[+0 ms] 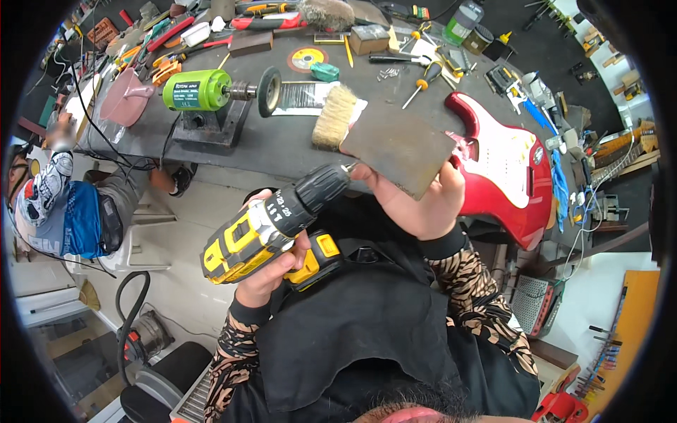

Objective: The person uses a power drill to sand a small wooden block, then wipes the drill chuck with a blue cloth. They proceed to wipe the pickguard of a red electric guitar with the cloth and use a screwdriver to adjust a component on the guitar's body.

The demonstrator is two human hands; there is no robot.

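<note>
My left hand [268, 278] grips a yellow and black cordless drill [240, 247] by its body, with the chuck angled up to the right. Its tip reaches the lower left edge of a thin brownish-grey plate [398, 148], which my right hand [423, 208] holds tilted from below and right. Whether tip and plate touch, I cannot tell. Behind the plate are a pale bristle brush [331, 116] and a black-and-white sheet [296, 99]. To the right lies a red and white electric guitar body [515, 176], partly hidden by the plate and my right hand.
A green bench grinder motor [194, 90] with a wheel stands on the dark, cluttered workbench [254, 56], among tools, bottles and a pink dustpan-like item [123, 99]. Another person [49, 211] sits on a white chair at left. A hose, vacuum [144, 331] and black chair are lower left.
</note>
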